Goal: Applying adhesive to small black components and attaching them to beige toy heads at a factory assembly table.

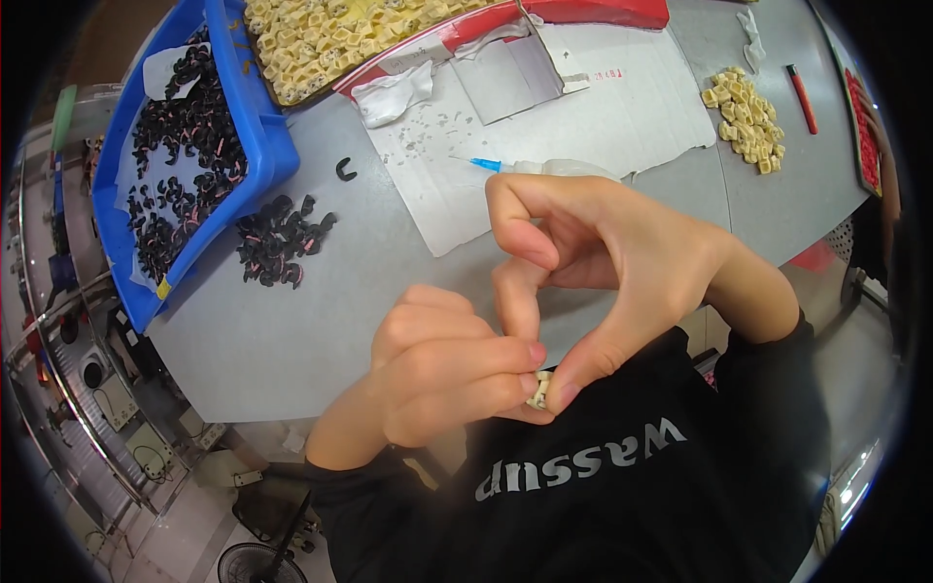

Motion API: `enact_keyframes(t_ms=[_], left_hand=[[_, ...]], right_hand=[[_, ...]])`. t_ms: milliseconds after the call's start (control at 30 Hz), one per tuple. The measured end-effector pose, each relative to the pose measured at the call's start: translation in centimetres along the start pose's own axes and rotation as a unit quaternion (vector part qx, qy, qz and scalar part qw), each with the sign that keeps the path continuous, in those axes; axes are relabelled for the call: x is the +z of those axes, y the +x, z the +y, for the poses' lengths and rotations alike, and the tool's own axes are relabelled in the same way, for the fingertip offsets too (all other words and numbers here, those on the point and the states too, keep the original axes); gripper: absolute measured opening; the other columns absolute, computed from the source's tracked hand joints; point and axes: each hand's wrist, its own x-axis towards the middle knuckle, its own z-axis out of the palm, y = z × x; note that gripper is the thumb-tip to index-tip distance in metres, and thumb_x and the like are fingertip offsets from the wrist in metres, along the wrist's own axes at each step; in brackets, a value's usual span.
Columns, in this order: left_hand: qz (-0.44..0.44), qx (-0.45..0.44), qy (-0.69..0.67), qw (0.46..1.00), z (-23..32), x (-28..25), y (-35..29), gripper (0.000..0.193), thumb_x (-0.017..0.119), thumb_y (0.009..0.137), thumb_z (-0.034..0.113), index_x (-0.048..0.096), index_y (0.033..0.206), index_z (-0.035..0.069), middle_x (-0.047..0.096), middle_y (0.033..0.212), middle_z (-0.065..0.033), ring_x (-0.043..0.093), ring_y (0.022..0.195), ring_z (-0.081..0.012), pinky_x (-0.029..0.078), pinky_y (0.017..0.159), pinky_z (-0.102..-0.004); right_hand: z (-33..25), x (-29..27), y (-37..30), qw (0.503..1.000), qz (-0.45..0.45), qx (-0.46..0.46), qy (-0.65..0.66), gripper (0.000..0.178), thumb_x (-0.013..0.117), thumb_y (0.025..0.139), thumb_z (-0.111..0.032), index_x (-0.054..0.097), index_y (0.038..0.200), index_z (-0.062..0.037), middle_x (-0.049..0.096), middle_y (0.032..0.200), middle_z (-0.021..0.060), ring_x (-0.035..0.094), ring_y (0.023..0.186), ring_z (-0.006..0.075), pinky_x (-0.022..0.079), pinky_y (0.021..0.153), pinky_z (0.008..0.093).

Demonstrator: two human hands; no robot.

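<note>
While pinched between left hand (442, 364) and right hand (607, 272) fingertips, small cream part (540, 390) stands long axis near-vertical, close to chest, off grey table (292, 330) near edge; loose black clips (280, 241) well apart.

Both hands meet over the grey surface (292, 340), the left hand (437, 364) and right hand (603, 262) pinching what looks like a small cream plastic part (539, 391) between fingertips, near a loose pile of black clips (280, 241).

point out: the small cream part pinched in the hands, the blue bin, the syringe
small cream part (538, 391), head view, on its exposed side between the fingertips
blue bin (255, 107), head view, on its right wall
syringe (544, 167), head view, on the pale barrel
</note>
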Motion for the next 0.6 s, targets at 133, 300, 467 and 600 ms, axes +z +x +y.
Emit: enact_keyframes(t_ms=[133, 300, 467, 600], left_hand=[[-0.003, 0.002, -0.004, 1.0, -0.1, 0.0, -0.1, 0.036, 0.081, 0.056, 0.013, 0.059, 0.085, 0.008, 0.061, 0.092, -0.0036, 0.051, 0.071, -0.0136, 0.038, 0.056, -0.0243], [0.034, -0.021, -0.076, 0.996, -2.2, 0.4, 0.1, 0.041, 0.083, 0.055, 0.015, 0.057, 0.086, 0.006, 0.061, 0.085, -0.0059, 0.051, 0.068, -0.0146, 0.039, 0.058, -0.0238], [0.128, -0.084, -0.108, 0.982, -3.3, 1.5, 0.6, 0.037, 0.078, 0.062, 0.006, 0.056, 0.09, 0.0, 0.059, 0.087, -0.0105, 0.055, 0.077, -0.0169, 0.042, 0.064, -0.0245], [0.13, -0.155, -0.197, 0.959, -3.3, 1.4, 0.3, 0.035, 0.07, 0.064, -0.004, 0.053, 0.095, -0.003, 0.057, 0.094, -0.0135, 0.057, 0.086, -0.0199, 0.045, 0.077, -0.028]], right_hand=[[0.0, -0.1, 0.0, 1.0, -0.001, 0.006, -0.004, 0.06, 0.079, 0.055, 0.006, 0.026, 0.08, -0.0091, 0.058, 0.069, 0.0091, 0.059, 0.07, 0.0141, 0.043, 0.071, 0.025], [0.8, 0.1, 0.2, 0.997, 0.024, -0.023, 0.071, 0.053, 0.074, 0.061, 0.008, 0.029, 0.083, -0.0083, 0.058, 0.079, 0.0109, 0.059, 0.076, 0.0145, 0.044, 0.072, 0.0256], [0.9, 0.2, 0.2, 0.976, 0.121, -0.002, 0.183, 0.036, 0.066, 0.074, 0.002, 0.035, 0.09, -0.0094, 0.055, 0.085, 0.0078, 0.058, 0.085, 0.0172, 0.045, 0.073, 0.0267], [1.3, 0.1, 0.2, 0.966, 0.139, -0.039, 0.212, 0.027, 0.063, 0.079, -0.005, 0.038, 0.09, -0.0098, 0.056, 0.089, 0.0073, 0.056, 0.09, 0.0176, 0.043, 0.078, 0.0292]])
